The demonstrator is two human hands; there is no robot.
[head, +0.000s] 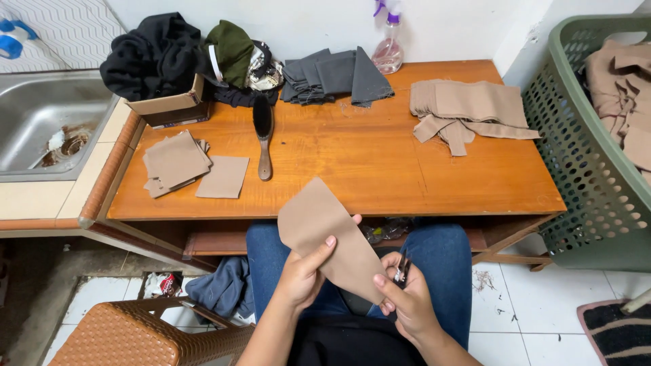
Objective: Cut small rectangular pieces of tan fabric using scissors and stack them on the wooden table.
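Tan fabric piece [325, 234] held near, over lap, below table [380, 169] edge; left hand [302, 274] pinching its middle; right hand [407, 298] gripping lower tip plus small snips [401, 271], presumably steadying for trimming; cut tan stacks [178, 164] far left.

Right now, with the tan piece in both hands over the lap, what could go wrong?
1. The right hand pinches the tan fabric piece while also holding small snips; the metal tips sit near the fingers and could nick cloth or skin.
2. The left hand grips only one edge, so the piece may sag or slip to the floor.
3. The brush lies beside the cut tan stack; a reach there might knock it.
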